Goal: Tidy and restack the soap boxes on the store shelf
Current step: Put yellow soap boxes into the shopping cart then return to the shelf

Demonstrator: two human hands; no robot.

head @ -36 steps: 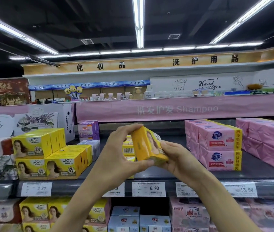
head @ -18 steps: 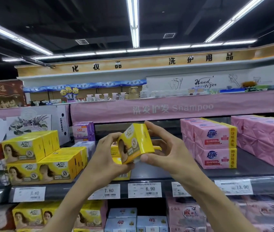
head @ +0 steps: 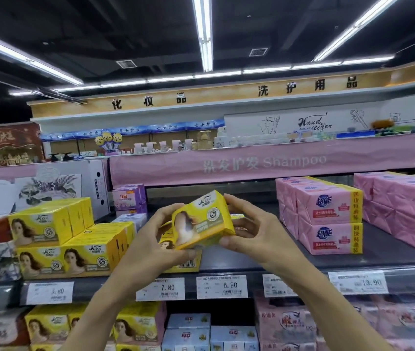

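Since the picture from half a second ago, the yellow soap box has turned, so its front with the lady's picture now faces us more. It is in the middle of the frame, up in the air and tilted, just in front of the shelf.

Two hands hold it. The left hand grips the left end, with its fingers curled over the top and its thumb under the box. The right hand grips the right end the same way.

At the bottom of the frame, a lower shelf holds more yellow boxes and some pale blue boxes. Above them, white price tags sit along the shelf's front edge.

Right behind the hands, a few yellow boxes lie on the shelf, and one shows a barcode. To the left stands a stack of yellow soap boxes, two rows high. To the right are pink packs, piled two high, well apart from the hands. A purple box sits farther back, left of the middle.

Above the shelf runs a long pink banner that says Shampoo. Far away at the top, long ceiling lights shine.
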